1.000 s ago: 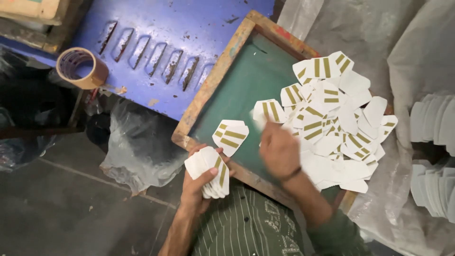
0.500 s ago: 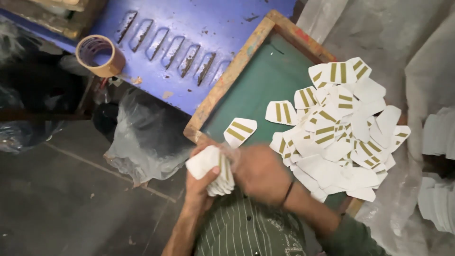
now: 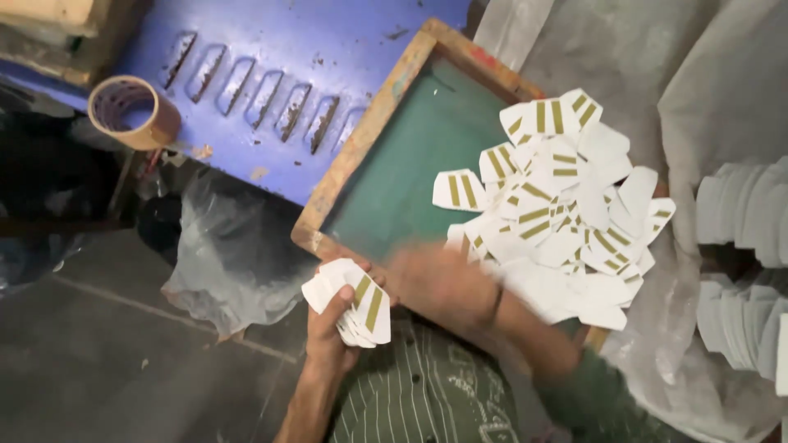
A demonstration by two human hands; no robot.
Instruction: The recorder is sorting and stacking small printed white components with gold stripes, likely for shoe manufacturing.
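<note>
I am seeing the left hand (image 3: 328, 324) pinching a stack of tags (image 3: 351, 301); the right hand (image 3: 439, 283), blurred, grip unclear, is hovering over loose tags (image 3: 566, 205) filling the wooden-framed tray (image 3: 361, 152).

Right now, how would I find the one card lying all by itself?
Look at the wooden frame with the green screen inside. A big heap of white cards covers its right side. Just left of that heap, one card lies on bare green, white with two gold stripes showing, apart from the overlapping rest.
</note>
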